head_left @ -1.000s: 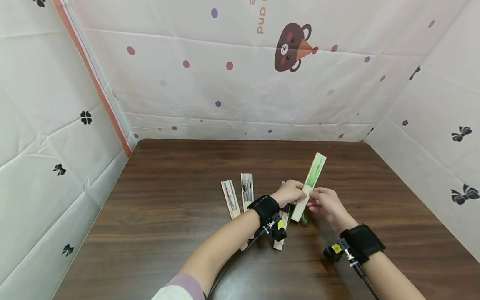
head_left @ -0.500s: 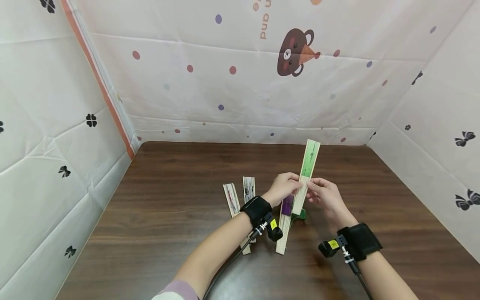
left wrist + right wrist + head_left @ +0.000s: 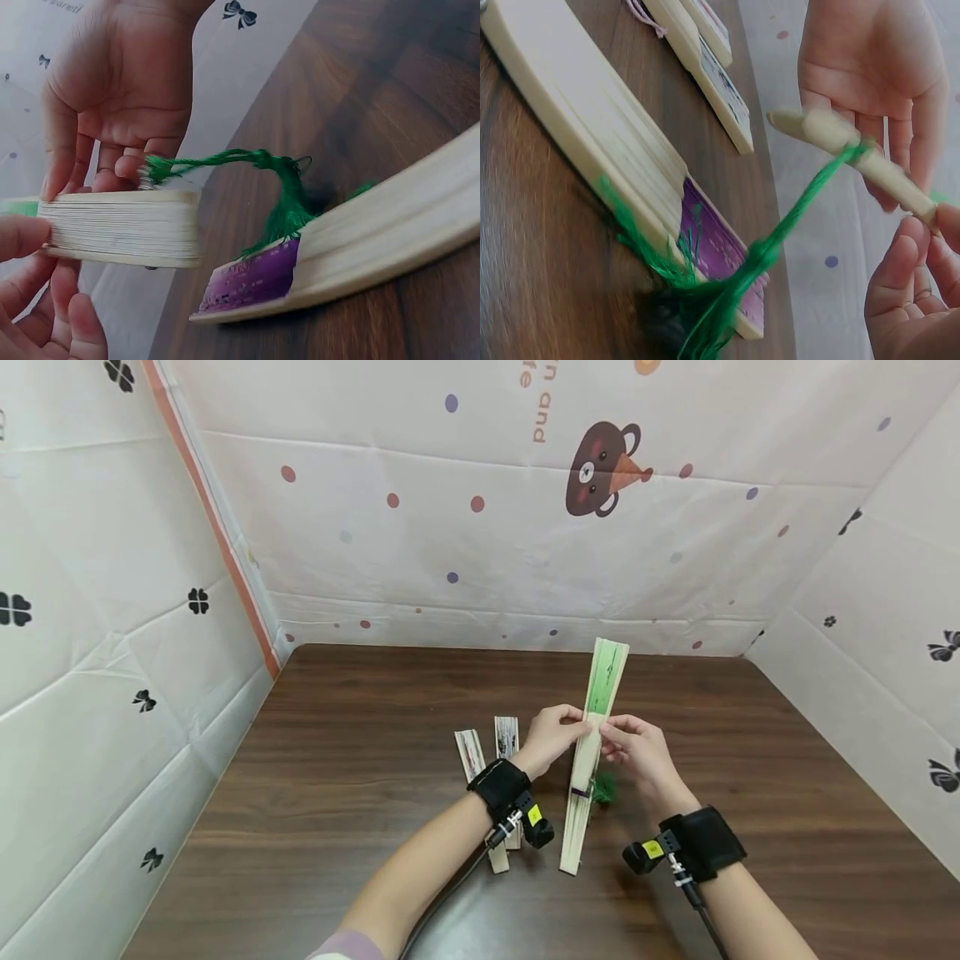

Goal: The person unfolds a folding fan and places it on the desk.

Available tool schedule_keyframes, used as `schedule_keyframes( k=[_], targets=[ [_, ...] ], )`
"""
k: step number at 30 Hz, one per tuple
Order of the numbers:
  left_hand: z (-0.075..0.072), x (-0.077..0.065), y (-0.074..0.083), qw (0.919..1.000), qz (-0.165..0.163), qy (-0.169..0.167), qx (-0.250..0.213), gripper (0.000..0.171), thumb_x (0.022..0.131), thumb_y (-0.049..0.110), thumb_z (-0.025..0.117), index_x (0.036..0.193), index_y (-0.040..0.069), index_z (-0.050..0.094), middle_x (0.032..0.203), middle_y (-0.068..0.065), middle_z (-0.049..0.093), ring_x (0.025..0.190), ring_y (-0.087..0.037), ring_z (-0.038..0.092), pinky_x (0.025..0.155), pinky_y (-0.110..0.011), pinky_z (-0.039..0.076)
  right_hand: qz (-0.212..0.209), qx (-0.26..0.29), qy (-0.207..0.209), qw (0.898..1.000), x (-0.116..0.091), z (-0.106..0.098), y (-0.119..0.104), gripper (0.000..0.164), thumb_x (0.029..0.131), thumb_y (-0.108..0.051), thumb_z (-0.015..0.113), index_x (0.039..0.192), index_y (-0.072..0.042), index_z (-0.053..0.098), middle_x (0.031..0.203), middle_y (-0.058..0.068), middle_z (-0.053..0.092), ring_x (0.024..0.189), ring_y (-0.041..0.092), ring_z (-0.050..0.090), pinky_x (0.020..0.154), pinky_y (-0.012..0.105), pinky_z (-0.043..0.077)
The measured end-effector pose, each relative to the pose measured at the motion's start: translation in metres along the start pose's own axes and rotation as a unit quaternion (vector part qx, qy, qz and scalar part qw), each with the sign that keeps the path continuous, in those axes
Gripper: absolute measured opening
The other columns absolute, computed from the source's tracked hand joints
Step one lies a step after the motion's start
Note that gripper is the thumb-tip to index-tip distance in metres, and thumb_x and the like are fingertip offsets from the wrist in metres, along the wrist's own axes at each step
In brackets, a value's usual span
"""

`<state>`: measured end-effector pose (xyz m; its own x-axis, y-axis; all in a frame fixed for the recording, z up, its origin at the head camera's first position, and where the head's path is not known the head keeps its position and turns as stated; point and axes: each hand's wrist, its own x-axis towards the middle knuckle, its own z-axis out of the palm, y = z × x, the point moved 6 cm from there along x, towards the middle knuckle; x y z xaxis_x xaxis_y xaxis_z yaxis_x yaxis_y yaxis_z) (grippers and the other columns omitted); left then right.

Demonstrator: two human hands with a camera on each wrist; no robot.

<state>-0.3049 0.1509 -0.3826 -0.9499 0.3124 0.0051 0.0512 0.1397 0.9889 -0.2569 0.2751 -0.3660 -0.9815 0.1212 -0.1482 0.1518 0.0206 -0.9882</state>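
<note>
Both hands hold a folded folding fan, green at its far end (image 3: 606,681), above the table. My left hand (image 3: 551,739) pinches its left edge and my right hand (image 3: 637,752) its right edge, near the middle. In the left wrist view the fan's stacked pale ribs (image 3: 120,227) lie together between the fingertips. A green tassel (image 3: 761,251) hangs from its rivet end. Beneath lies a folded purple folding fan (image 3: 573,839), partly covered by the held one in the head view; its purple leaf (image 3: 255,277) shows in the left wrist view.
Left of the hands, two more folded fans with dark prints, one slanted (image 3: 470,752) and one straighter (image 3: 506,735), lie on the brown wooden table (image 3: 360,735), partly behind the left forearm. A patterned white sheet (image 3: 412,543) stands around the table.
The held green fan has shifted left and now overlaps the purple fan in the head view. Both hands moved left with it, keeping their pinch. The head view has shifted slightly.
</note>
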Motion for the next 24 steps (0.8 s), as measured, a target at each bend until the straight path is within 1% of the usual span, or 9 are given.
schedule_keyframes(
  k=[2,5,12,16,21,24],
  targets=[
    [-0.002,-0.001,0.000,0.9998,0.007,0.008,0.017,0.017,0.081,0.020,0.063,0.092,0.008,0.065,0.085,0.000,0.064,0.070,-0.006,0.053,0.060,-0.018,0.043,-0.005,0.008,0.003,1.000,0.000,0.002,0.001,0.009,0.085,-0.014,0.059,0.076,-0.015,0.058,0.063,-0.008,0.057,0.056,0.006,0.054,0.052,0.018,0.047],
    [-0.005,-0.003,-0.001,0.9995,0.011,0.016,0.026,0.017,0.080,0.020,0.063,0.092,0.008,0.065,0.084,0.000,0.065,0.070,-0.005,0.053,0.061,-0.017,0.044,-0.009,0.015,0.007,1.000,-0.001,0.005,0.002,0.011,0.084,-0.012,0.059,0.074,-0.015,0.058,0.061,-0.008,0.056,0.055,0.006,0.053,0.051,0.018,0.047],
    [-0.009,-0.007,-0.003,0.9997,0.007,0.021,0.014,0.016,0.078,0.018,0.065,0.090,0.008,0.063,0.082,-0.001,0.065,0.070,-0.005,0.054,0.061,-0.018,0.045,-0.011,0.013,0.017,1.000,-0.003,0.008,0.005,0.013,0.085,-0.012,0.059,0.072,-0.015,0.058,0.060,-0.008,0.056,0.053,0.005,0.053,0.049,0.018,0.046],
    [-0.010,-0.006,-0.004,0.9995,0.009,0.024,0.017,0.016,0.078,0.018,0.065,0.090,0.008,0.063,0.082,-0.001,0.065,0.070,-0.005,0.055,0.061,-0.017,0.045,-0.012,0.013,0.016,1.000,-0.003,0.008,0.005,0.013,0.085,-0.012,0.059,0.072,-0.015,0.058,0.060,-0.008,0.057,0.052,0.005,0.053,0.049,0.018,0.046],
    [-0.012,-0.007,-0.005,0.9993,0.011,0.031,0.018,0.018,0.078,0.019,0.066,0.090,0.006,0.062,0.080,-0.001,0.063,0.068,-0.005,0.052,0.058,-0.016,0.043,-0.010,0.014,0.017,1.000,-0.004,0.009,0.006,0.011,0.085,-0.013,0.059,0.073,-0.014,0.057,0.060,-0.007,0.058,0.052,0.005,0.054,0.049,0.018,0.047],
    [-0.013,-0.008,-0.007,0.9994,0.009,0.032,0.007,0.019,0.079,0.019,0.066,0.090,0.005,0.061,0.077,-0.001,0.060,0.066,-0.005,0.050,0.056,-0.016,0.041,-0.007,0.017,0.016,1.000,-0.005,0.009,0.007,0.011,0.085,-0.014,0.059,0.074,-0.013,0.057,0.060,-0.007,0.059,0.052,0.005,0.055,0.050,0.018,0.048]
  ],
)
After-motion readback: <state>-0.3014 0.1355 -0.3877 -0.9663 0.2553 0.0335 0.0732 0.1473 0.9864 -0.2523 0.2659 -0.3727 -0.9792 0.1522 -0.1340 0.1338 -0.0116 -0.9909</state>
